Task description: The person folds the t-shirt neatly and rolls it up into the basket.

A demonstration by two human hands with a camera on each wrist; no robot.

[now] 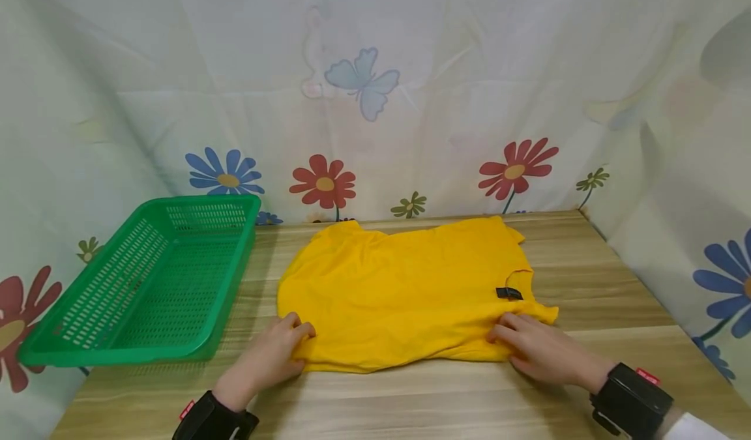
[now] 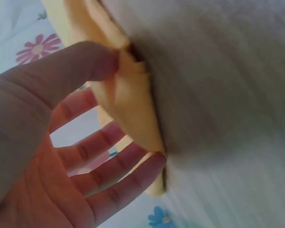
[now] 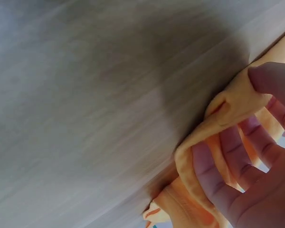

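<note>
A yellow T-shirt (image 1: 405,290) lies sideways on the wooden table, its neckline with a black label (image 1: 508,293) toward the right. My left hand (image 1: 276,349) pinches the near edge at its left corner; in the left wrist view the thumb (image 2: 102,61) presses on the cloth and the fingers lie on its far side. Farther right along that same edge, below the label, my right hand (image 1: 536,345) pinches the fabric. The right wrist view shows the cloth (image 3: 228,111) bunched into a fold between thumb and fingers.
A green plastic basket (image 1: 217,322) with slotted walls stands at the left of the table (image 1: 405,407). Behind and at both sides hangs a white curtain (image 1: 422,127) printed with flowers and a butterfly. Black bands (image 1: 630,401) circle both wrists.
</note>
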